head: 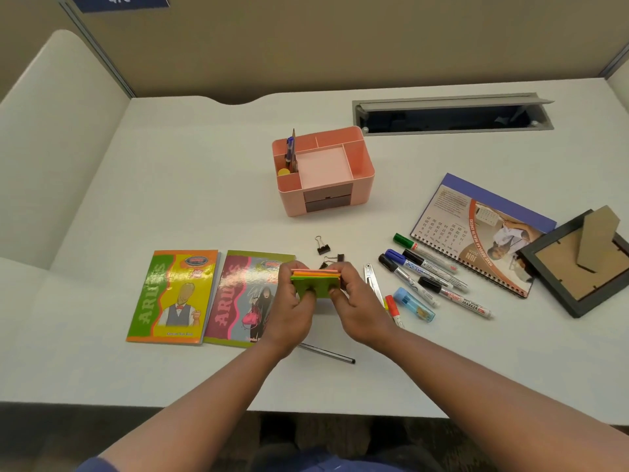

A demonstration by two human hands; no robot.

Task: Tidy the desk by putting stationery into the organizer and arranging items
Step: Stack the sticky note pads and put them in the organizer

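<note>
The fingers of both the left hand and right hand are pinching a sticky-note pad above the worktop. The pink organizer is standing well behind, with markers lying to the right.

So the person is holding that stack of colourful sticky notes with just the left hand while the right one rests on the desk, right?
Not quite. The head view shows both hands holding the stack of sticky notes: the left hand and the right hand each grip a side, above the desk.
</note>
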